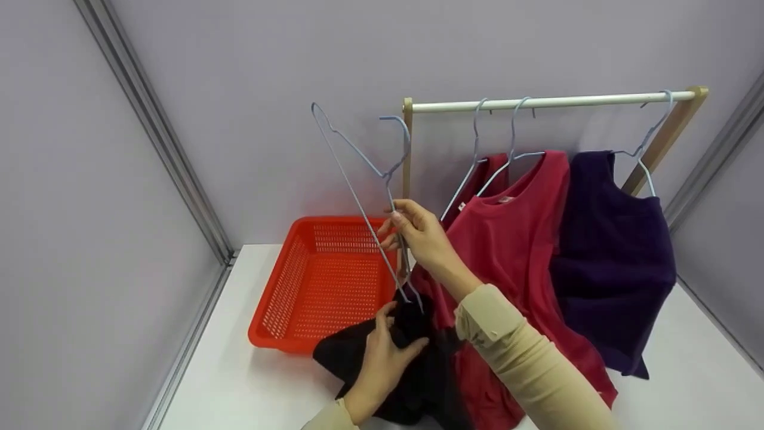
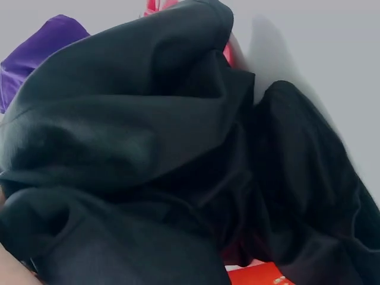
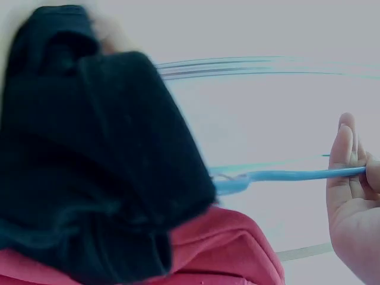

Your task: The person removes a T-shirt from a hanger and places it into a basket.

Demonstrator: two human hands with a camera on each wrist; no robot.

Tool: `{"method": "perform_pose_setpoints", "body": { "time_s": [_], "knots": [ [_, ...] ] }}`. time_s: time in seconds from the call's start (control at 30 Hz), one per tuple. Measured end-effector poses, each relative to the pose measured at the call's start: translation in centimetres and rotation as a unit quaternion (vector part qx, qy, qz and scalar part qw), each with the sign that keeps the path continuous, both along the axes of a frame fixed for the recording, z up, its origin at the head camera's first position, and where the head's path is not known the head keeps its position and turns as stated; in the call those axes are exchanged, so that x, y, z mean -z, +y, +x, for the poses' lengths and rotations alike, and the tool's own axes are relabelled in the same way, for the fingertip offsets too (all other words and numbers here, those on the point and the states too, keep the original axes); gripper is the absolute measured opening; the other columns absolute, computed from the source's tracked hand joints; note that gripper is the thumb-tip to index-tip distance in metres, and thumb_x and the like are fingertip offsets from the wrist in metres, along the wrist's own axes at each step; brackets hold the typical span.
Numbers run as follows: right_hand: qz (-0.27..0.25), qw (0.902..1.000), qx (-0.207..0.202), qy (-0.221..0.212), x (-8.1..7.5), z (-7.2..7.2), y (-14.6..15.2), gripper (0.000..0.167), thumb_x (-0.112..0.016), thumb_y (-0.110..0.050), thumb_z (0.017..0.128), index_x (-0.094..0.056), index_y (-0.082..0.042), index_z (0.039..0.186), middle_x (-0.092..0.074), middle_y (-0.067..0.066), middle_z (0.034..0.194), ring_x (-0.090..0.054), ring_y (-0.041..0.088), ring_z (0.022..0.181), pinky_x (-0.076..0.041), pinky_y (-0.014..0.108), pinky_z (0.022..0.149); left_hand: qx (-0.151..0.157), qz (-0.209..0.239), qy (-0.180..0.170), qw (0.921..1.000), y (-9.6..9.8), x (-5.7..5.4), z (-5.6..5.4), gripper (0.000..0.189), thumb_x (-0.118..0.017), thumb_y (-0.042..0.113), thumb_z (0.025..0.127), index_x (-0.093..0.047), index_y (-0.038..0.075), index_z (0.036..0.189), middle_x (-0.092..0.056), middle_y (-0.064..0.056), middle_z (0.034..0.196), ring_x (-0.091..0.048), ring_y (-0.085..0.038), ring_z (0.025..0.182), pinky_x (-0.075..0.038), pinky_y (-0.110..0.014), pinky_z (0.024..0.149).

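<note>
My right hand pinches a light blue wire hanger by one side, between thumb and fingers. The hanger is tilted, its hook up and its lower end reaching into the bunched top of a black garment. Below, my left hand grips that black garment close to the hanger's lower end. In the left wrist view the black cloth hides most of the left hand. The right wrist view shows the hanger wire across the right hand's fingers, and black cloth at the left.
A red plastic basket stands behind the left hand. On the right, a rack with a white rail carries red garments and a dark purple garment on blue hangers. Grey walls enclose the white table.
</note>
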State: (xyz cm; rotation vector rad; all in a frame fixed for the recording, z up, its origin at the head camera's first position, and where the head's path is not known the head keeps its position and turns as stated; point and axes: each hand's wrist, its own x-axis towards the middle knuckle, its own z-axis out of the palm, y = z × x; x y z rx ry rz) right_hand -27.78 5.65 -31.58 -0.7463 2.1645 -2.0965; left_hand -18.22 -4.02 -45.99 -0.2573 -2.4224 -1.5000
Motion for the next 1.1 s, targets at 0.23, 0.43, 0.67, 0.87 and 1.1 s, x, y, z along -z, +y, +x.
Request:
{"method": "perform_pose_setpoints", "body": {
  "time_s": [0.23,0.43,0.67,0.87,1.1],
  "knots": [
    [-0.027,0.9996,-0.009,-0.007,-0.2,-0.2,0.1,0.025,-0.037,-0.004,0.102,-0.048,0.008,0.12,-0.062,-0.003,0.078,-0.063,0.005,0.063,-0.053,0.02,0.063,0.012,-0.053,-0.01,0.9984,-0.6,0.3,0.3,0.034,-0.068,0.006,0.078,-0.062,-0.004,0.11,-0.066,-0.014,0.103,-0.062,-0.029,0.099,-0.05,-0.042,0.087],
    [-0.021,0.9996,-0.01,-0.017,-0.1,-0.3,0.0,0.024,-0.037,-0.005,0.102,-0.048,0.006,0.119,-0.062,-0.003,0.078,-0.065,0.006,0.065,-0.054,0.021,0.065,0.041,-0.058,-0.072,0.9949,-0.8,0.7,0.7,0.055,-0.063,0.007,0.079,-0.048,-0.006,0.129,-0.063,-0.026,0.12,-0.063,-0.037,0.108,-0.051,-0.05,0.089],
    [-0.042,0.9989,-0.012,-0.016,-0.4,-0.5,0.3,0.021,-0.034,-0.004,0.102,-0.047,0.005,0.116,-0.061,-0.005,0.078,-0.065,0.006,0.064,-0.055,0.022,0.067,0.037,-0.051,-0.051,0.9967,-1.8,2.1,0.4,0.054,-0.074,0.024,0.082,-0.042,0.006,0.122,-0.067,-0.02,0.111,-0.066,-0.03,0.101,-0.053,-0.044,0.081],
    [-0.061,0.9979,-0.011,-0.016,-0.7,-0.4,0.7,0.017,-0.035,-0.004,0.102,-0.047,0.001,0.113,-0.062,-0.004,0.077,-0.065,0.006,0.064,-0.055,0.022,0.068,0.063,-0.113,0.018,0.9914,-2.7,2.8,0.2,0.034,-0.074,0.005,0.078,-0.06,0.004,0.109,-0.07,-0.013,0.101,-0.068,-0.027,0.096,-0.055,-0.038,0.08],
    [-0.059,0.9981,-0.005,-0.014,-0.8,-0.3,1.1,0.017,-0.036,-0.004,0.102,-0.049,0.0,0.112,-0.062,-0.002,0.078,-0.066,0.006,0.065,-0.055,0.022,0.068,0.076,-0.172,0.022,0.9819,-2.7,2.5,0.4,0.01,-0.07,0.0,0.079,-0.061,0.005,0.078,-0.069,-0.008,0.08,-0.068,-0.02,0.077,-0.054,-0.028,0.066]
  ]
}}
